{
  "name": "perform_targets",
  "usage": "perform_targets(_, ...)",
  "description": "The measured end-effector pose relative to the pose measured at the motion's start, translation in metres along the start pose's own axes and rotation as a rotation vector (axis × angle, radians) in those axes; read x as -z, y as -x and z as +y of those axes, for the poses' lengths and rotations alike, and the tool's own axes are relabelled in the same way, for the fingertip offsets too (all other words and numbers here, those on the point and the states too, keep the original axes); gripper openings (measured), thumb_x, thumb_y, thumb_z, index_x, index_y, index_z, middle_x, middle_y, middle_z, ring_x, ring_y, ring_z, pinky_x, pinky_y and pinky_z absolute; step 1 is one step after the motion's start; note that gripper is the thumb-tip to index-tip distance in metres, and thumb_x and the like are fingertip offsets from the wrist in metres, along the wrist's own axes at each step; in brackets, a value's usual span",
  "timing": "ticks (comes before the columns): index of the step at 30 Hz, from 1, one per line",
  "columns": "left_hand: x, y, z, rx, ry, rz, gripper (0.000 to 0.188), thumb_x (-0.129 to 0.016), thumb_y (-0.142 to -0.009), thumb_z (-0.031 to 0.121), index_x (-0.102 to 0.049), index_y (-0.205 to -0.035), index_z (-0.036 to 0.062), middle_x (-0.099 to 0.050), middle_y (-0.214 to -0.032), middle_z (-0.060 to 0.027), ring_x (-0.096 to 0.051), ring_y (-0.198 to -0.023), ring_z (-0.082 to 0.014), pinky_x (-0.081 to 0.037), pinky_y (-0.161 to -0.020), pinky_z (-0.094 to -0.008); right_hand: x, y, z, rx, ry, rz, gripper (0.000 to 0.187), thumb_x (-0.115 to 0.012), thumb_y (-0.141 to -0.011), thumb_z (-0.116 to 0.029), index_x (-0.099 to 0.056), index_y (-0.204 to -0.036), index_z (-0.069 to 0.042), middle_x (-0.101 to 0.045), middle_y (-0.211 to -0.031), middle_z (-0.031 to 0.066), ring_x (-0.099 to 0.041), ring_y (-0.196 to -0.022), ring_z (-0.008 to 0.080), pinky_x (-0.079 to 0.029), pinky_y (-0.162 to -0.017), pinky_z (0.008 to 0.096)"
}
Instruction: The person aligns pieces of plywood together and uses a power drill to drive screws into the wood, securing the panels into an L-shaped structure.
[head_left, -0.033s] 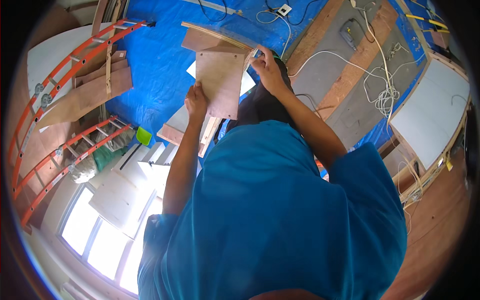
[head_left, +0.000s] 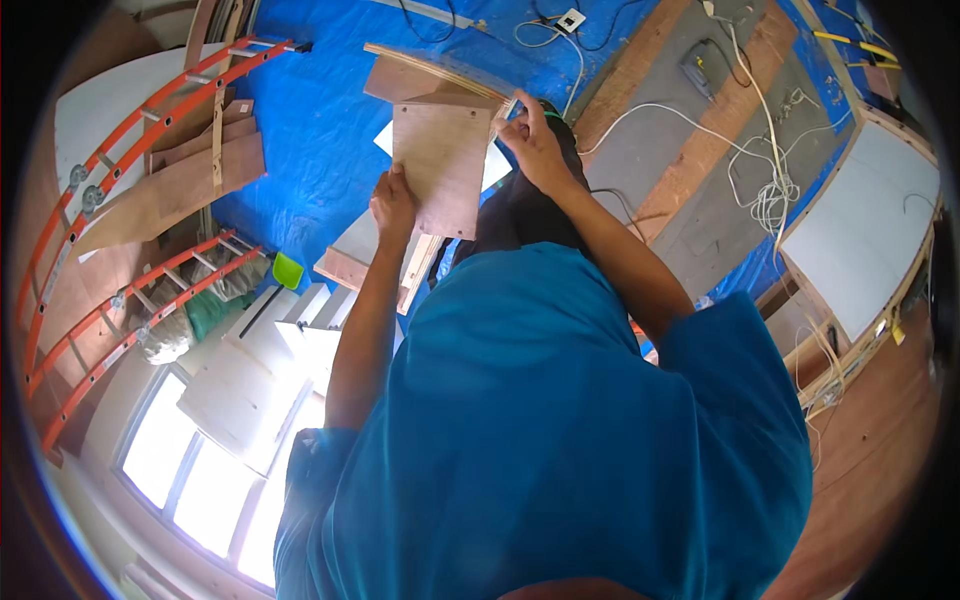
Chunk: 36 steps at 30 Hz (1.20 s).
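The wooden panel (head_left: pixel 438 175) is of a pale brown colour, with a faint grain and small dark dots near its corners, and it shows against the black trousers (head_left: pixel 525 210) and the teal-blue shirt (head_left: pixel 540 420). Around it, the floor sheet (head_left: pixel 300 140) is bright blue, the dustpan-like piece (head_left: pixel 287 271) is lime green, and the two ladders (head_left: pixel 103 152) have orange rails with silvery rungs. To the right, a grey surface (head_left: pixel 655 100) is striped by reddish-brown planks (head_left: pixel 715 150), and the looped cable (head_left: pixel 768 200) is white.
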<state>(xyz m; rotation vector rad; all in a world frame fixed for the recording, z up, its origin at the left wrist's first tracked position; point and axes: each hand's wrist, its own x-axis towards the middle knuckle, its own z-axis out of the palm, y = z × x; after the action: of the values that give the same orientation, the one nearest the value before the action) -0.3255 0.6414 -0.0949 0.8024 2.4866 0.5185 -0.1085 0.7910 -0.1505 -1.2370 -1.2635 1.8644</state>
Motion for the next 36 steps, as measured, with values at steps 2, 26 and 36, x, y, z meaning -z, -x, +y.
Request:
perform_targets(2, -0.002, -0.001, -0.004, -0.008, -0.035, 0.013, 0.054, -0.044, -0.108, 0.045, -0.069, -0.105, -0.0029, -0.067, -0.093, -0.0314, -0.062, -0.083, -0.0452, -0.046, -0.076, -0.0513, -0.011, 0.001, -0.011, 0.124, 0.194, -0.029, 0.068, -0.071, -0.099, -0.025, -0.036, -0.154, -0.004, -0.058, -0.083, 0.0023, -0.051, -0.069, 0.0084, -0.043, -0.063, 0.025)
perform_targets(26, 0.018, -0.045, 0.033, -0.138, 0.223, -0.318, 0.05, -0.055, -0.106, 0.026, -0.043, -0.15, 0.0062, -0.068, -0.122, -0.0208, -0.066, -0.104, -0.0301, -0.05, -0.095, -0.0406, -0.023, -0.007, -0.008, 0.131, 0.184, -0.005, 0.04, -0.078, -0.093, -0.02, -0.069, -0.126, 0.002, -0.065, -0.086, 0.0096, -0.06, -0.074, 0.0139, -0.05, -0.07, 0.0284)
perform_targets(36, 0.013, -0.031, 0.046, -0.216, 0.296, -0.211, 0.059, -0.052, -0.107, 0.027, -0.035, -0.161, 0.0091, -0.064, -0.133, -0.0237, -0.062, -0.124, -0.0307, -0.046, -0.105, -0.0383, -0.02, -0.004, 0.001, -0.045, -0.058, -0.058, 0.044, -0.079, -0.092, -0.014, -0.066, -0.131, 0.0, -0.061, -0.092, 0.0044, -0.056, -0.078, 0.0086, -0.049, -0.071, 0.0236)
